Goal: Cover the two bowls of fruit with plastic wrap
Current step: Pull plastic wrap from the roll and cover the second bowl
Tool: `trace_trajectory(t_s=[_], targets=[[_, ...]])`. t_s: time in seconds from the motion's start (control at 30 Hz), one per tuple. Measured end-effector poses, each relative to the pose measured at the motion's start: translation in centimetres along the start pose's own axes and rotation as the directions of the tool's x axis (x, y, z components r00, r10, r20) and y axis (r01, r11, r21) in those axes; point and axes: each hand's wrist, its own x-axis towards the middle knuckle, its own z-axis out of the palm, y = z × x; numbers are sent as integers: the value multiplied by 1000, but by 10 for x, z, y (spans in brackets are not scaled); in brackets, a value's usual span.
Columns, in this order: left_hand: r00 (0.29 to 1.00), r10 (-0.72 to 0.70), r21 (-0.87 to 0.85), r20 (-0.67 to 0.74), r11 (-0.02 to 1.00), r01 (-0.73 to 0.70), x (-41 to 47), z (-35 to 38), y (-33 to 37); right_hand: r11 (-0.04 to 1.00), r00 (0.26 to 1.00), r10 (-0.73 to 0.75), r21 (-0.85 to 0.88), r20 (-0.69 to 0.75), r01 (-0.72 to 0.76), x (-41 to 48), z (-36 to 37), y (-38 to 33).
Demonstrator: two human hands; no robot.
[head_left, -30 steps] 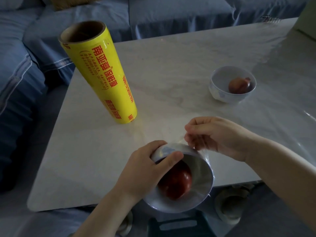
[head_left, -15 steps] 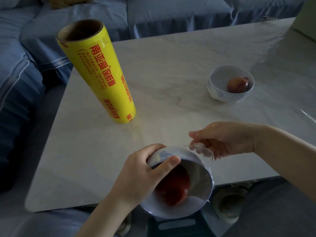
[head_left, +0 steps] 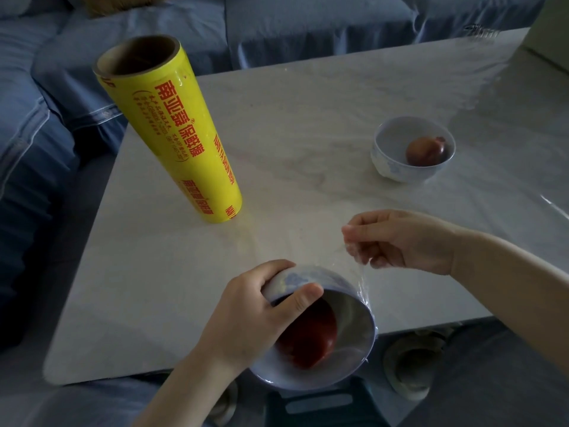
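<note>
My left hand (head_left: 246, 318) grips a white bowl (head_left: 354, 328) tilted toward me at the table's near edge, thumb over its rim. A red fruit (head_left: 311, 340) lies inside, and clear plastic wrap (head_left: 360, 272) is stretched over the bowl's mouth. My right hand (head_left: 400, 238) pinches a loose edge of that wrap just above and behind the bowl. A second white bowl (head_left: 388, 167) with a brownish-red fruit (head_left: 425, 151) stands uncovered on the table at the right. The yellow roll of plastic wrap (head_left: 172, 131) stands upright at the left.
The pale marble table (head_left: 308, 97) is bordered by a blue sofa (head_left: 277, 23) behind and to the left. Below the table's near edge lie a round object (head_left: 412, 365) and a dark stool (head_left: 320, 405).
My right hand has lifted from the bowl's far rim and moved right, pulling the wrap's edge up. The bowl stays tilted in my left hand.
</note>
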Motion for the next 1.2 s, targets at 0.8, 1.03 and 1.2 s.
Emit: trace_trajectory(t_s=[0.8,1.03,1.2], targets=[[997,-17,-31,73,999,20,2,-10,-8,996,983,8,-87,181,8,0,-2,3],[984,-21,-124,176,991,43,4,-6,-4,844,968,-206,527,145,101,6,24,28],[970,13,-76,244,997,6,1,-6,-4,805,989,-132,575,-68,147,7,36,26]])
